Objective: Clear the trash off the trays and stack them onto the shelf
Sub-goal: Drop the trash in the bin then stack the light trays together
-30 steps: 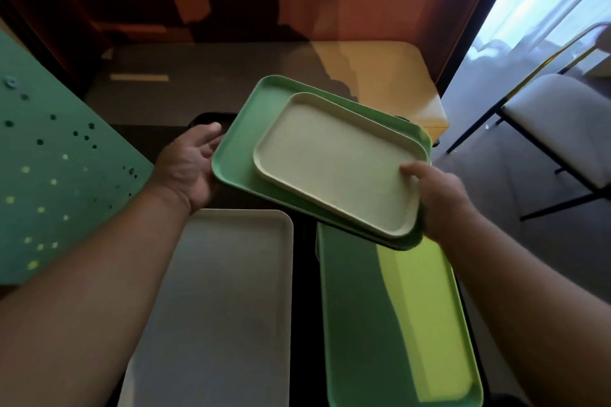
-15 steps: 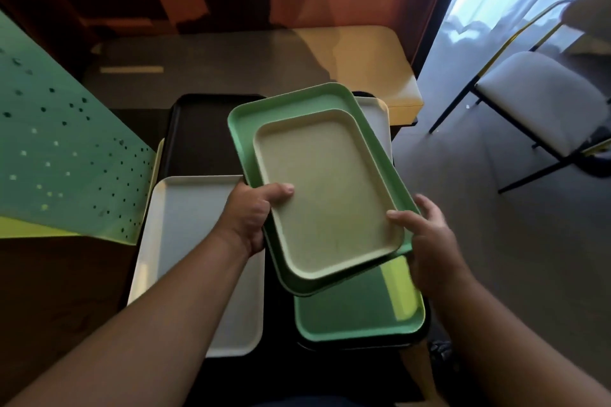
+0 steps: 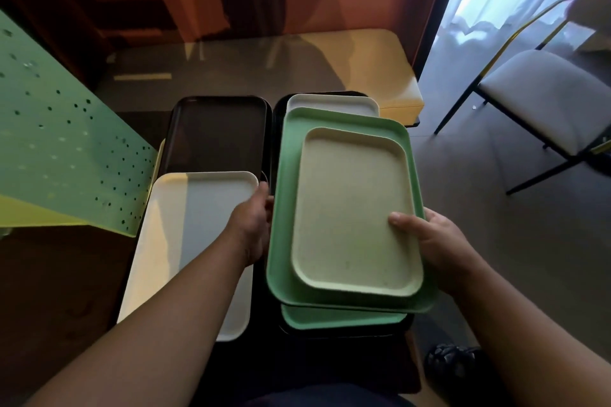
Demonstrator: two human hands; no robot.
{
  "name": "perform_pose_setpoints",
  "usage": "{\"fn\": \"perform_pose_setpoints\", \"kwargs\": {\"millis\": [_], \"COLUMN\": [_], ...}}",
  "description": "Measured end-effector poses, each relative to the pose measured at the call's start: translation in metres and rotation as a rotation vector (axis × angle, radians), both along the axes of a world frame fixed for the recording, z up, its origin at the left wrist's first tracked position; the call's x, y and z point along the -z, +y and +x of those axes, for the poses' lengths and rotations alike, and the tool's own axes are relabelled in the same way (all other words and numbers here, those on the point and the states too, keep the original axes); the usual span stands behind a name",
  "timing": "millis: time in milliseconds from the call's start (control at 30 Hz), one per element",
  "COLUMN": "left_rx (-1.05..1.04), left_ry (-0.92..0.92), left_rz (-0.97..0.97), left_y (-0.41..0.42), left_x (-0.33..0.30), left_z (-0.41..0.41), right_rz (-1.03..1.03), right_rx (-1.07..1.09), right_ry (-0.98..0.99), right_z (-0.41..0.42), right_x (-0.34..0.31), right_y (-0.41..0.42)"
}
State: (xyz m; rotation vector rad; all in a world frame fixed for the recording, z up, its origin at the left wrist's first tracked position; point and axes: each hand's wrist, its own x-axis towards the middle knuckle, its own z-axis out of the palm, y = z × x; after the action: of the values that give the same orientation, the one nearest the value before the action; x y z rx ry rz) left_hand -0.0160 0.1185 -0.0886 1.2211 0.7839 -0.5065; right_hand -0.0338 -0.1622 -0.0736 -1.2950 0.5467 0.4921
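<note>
Below the head camera, on the dark shelf surface (image 3: 264, 324), I see trays laid out in two columns, and I read the layout as sorting by size, so that each pile nests flat. On the left sits a long white tray (image 3: 198, 241) with a black tray (image 3: 218, 132) behind it. On the right, a green tray (image 3: 340, 319) already lies on a black one, with a small white tray (image 3: 330, 104) peeking out at the far end.

Over that right pile I am holding a pair of trays: a large green tray (image 3: 281, 208) with a smaller cream tray (image 3: 350, 215) nested inside it. Both look bare, with no trash that I can make out, so I judge the clearing of these two done and the stacking in hand. Carrying them nested means one trip and one placement.

My left hand (image 3: 253, 228) is closed on the green tray's left long edge, fingers wrapped around the rim. My right hand (image 3: 433, 251) grips the right edge from underneath, with its thumb pressed on the cream tray's floor, which I take as a way to pin the small tray so it cannot slide about.

The pair sits slightly askew of the green tray beneath, overhanging toward me. I would square the edges before lowering.
</note>
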Motion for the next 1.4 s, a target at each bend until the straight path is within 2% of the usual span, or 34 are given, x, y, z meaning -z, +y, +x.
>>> {"fn": "perform_pose_setpoints", "kwargs": {"millis": [67,100,167,333,467,567,733,967,1133,1267,1400], "left_rx": [0.383,0.573,0.708,0.734,0.733,0.461,0.344,0.035,-0.14,-0.265,-0.307], "left_ry": [0.011,0.012,0.025,0.0,0.057,0.081,-0.094,-0.163,-0.177,-0.156,-0.124], "left_rz": [0.606,0.81,0.965,1.127,1.123,0.979,0.779,0.483,0.308,0.215,0.161], "left_y": [-0.002,-0.004,-0.012,-0.028,-0.031,-0.033,-0.023,-0.001,0.012,0.026,0.042], "left_x": [0.016,0.02,0.023,0.03,0.033,0.03,0.018,0.011,0.008,0.008,0.007], "left_z": [-0.011,-0.018,-0.028,-0.029,-0.025,-0.022,-0.017,-0.02,-0.024,-0.021,-0.012], "right_rz": [0.013,-0.003,-0.041,-0.104,-0.118,-0.116,-0.117,-0.173,-0.33,-0.183,-0.162], "right_rx": [0.031,0.037,0.038,0.023,-0.013,-0.035,-0.053,-0.131,-0.183,-0.162,-0.166], "right_ry": [0.009,0.015,0.016,0.027,0.044,0.065,0.075,-0.059,-0.188,-0.178,-0.269], "right_z": [-0.003,-0.003,-0.003,-0.005,-0.009,-0.009,-0.008,0.003,0.019,0.024,0.029], "right_x": [0.002,0.003,0.006,0.014,0.023,0.027,0.022,0.0,-0.006,-0.005,-0.002], "right_y": [-0.01,-0.015,-0.026,-0.04,-0.041,-0.039,-0.032,-0.003,0.026,0.046,0.059]}}
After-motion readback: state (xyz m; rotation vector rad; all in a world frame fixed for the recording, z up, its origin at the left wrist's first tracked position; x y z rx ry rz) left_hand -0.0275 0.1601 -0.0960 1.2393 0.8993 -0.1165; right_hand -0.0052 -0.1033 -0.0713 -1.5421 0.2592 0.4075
